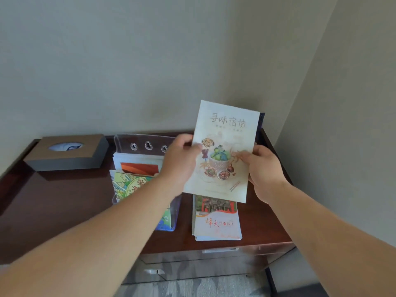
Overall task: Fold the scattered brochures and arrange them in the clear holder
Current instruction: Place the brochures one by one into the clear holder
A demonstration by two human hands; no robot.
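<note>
holding one brochure (pixel 222 151) upright in the air above the counter (pixel 53 200), both hands grasped its side edges. the left hand (pixel 182 159) curled round the left edge; the right hand (pixel 263 170) pinched the right edge at about the same height. this two-sided grip probably served to keep the folded panels square and the cover facing the person before insertion. a dark strip showed behind the upper right edge; whether it was a misaligned panel could not be told.

the clear holder (pixel 145 144) stood on the counter to the left of the held brochure, partly behind the left forearm. its rear tier held brochures with an orange cover (pixel 139 166); its front tier held a green illustrated brochure (pixel 126 185). all stood upright with covers forward, so that titles could be read.

a flat stack of brochures (pixel 216 221) lay on the counter directly below the held one, just right of the holder, likely staged within easy reach. a tissue box (pixel 68 153) sat well to the left, near the wall.
</note>
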